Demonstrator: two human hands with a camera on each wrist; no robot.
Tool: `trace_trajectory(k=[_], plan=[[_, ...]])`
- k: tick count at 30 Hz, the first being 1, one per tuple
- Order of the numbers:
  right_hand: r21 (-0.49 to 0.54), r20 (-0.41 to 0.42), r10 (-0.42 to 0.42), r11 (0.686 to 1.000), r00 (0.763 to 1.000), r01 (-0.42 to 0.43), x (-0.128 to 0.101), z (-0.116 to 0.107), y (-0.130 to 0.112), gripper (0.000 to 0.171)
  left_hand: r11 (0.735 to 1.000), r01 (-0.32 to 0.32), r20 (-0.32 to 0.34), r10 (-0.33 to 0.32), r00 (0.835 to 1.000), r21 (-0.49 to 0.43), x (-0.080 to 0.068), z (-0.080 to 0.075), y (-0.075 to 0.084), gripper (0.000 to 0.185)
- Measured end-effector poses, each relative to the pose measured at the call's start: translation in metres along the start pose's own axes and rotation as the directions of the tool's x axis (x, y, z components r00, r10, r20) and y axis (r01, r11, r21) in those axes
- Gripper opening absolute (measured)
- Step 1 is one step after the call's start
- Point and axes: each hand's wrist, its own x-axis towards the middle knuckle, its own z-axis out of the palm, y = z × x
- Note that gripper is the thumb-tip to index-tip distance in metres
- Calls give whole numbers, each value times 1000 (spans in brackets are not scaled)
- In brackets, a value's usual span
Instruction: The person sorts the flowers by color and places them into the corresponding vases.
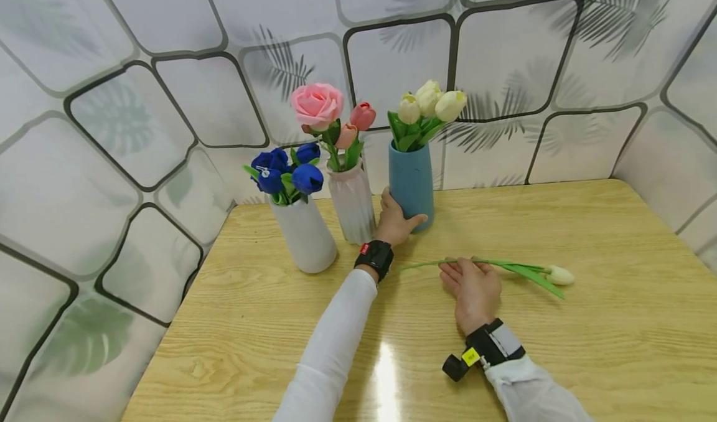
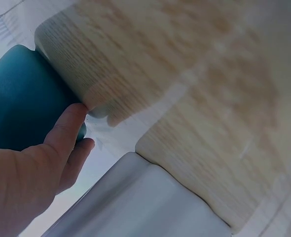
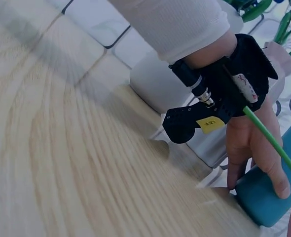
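Vases crowd the table's (image 1: 588,360) back edge against the wall; right half and front stay bare. Left hand (image 1: 394,221) curls thumb and fingers round the blue vase's (image 1: 411,182) base, squeezed beside the pink ribbed vase (image 1: 353,201), arm stretched forward. Right hand (image 1: 473,288), palm down, fingers on the white tulip's (image 1: 526,271) stem; can't tell if it's pinched. Tulip lies flat mid-table.

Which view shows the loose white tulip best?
Head view: the whole white tulip lies on the table, bud to the right, right hand on its stem. Right wrist shows only a bit of green stem. Left wrist shows none of it.
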Motion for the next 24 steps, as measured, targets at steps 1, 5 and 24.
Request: trace_trajectory(k=[1,5,24], plan=[[3,-7,-18,1000,1000,18,0,1,0,32,1000,0,-1,0,1000,0,0,0,0,105],[29,-31,-129,991,991,130,1,4,-1,35,1000,-2,-3,2,1000,-5,-1,0,0,105],[8,223,-904,375,364,927,-17,16,-18,20,1000,-19,4,19,1000,-16,-4,-2,3,104]])
